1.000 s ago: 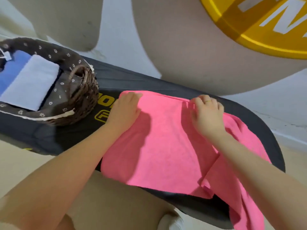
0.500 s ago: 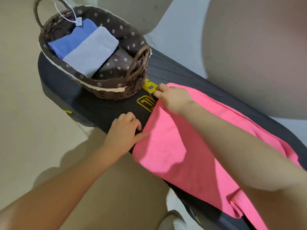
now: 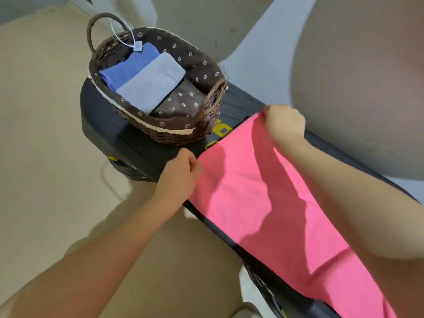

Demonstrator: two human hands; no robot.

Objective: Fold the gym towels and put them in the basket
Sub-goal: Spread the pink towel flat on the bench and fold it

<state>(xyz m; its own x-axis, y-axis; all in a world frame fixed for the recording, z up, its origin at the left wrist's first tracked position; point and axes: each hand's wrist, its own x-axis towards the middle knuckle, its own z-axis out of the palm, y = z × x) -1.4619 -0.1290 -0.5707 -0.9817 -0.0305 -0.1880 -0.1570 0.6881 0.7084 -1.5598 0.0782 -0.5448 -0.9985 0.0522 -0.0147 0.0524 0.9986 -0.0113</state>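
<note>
- The pink gym towel (image 3: pixel 257 203) lies spread along a long black padded bench (image 3: pixel 128 143), running from the middle of the view down to about 5 o'clock, where it passes under the right forearm and out of the picture.
- The left hand (image 3: pixel 181 175) sits at the towel's near corner, roughly at the centre of the view; its fingers are curled and pinch the pink edge between thumb and fingertips.
- The right hand (image 3: pixel 284 125) is at about 1 o'clock from the left hand, at the towel's far corner; its fingers are curled round the cloth, and that corner is gathered slightly upward in the grip.
- The towel edge between the two hands is stretched nearly straight, facing the basket.
- Both forearms cast dark shadows across the pink cloth.
- A wicker basket (image 3: pixel 188 136) with a brown flower-print lining stands on the bench end at about 11 o'clock from the hands, just beside the towel's stretched edge but not touching it.
- Inside the basket lie two folded towels side by side and touching: a darker blue towel (image 3: pixel 128 70) toward 11 o'clock and a pale blue towel (image 3: pixel 151 81) next to it toward the centre.
- The part of the basket toward 4 o'clock shows bare lining.
- A white tag on a loop (image 3: pixel 137 45) hangs from the far handle (image 3: pixel 91 31) over the darker blue towel.
- Yellow lettering (image 3: pixel 221 129) on the bench shows between basket and pink towel, partly covered by the cloth.
</note>
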